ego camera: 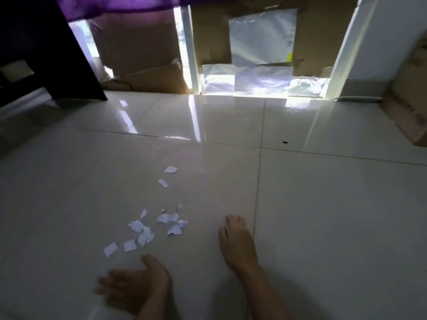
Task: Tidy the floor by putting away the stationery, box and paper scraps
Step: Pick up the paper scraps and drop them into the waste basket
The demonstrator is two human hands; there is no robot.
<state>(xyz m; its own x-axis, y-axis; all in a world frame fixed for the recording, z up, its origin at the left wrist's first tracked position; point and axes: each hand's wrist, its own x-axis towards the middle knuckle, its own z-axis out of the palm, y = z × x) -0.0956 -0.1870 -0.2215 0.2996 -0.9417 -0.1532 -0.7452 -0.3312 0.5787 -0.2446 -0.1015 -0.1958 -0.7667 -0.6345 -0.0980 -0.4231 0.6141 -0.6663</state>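
Several white paper scraps (147, 229) lie scattered on the glossy tiled floor (323, 215), and two more scraps (170, 169) lie a little farther away. My left hand (131, 287) hovers palm up just below the scrap cluster, fingers relaxed and empty, slightly blurred. My right hand (238, 241) rests back-up on the tile to the right of the scraps, fingers pointing away, holding nothing I can see. No stationery or small box shows in this view.
Cardboard sheets (143, 54) and plastic cover the glass door at the back. A cardboard box (411, 112) stands at the right edge. Dark furniture (46, 54) and a purple curtain (115, 5) fill the upper left. A small dark speck (285, 142) lies on the tile.
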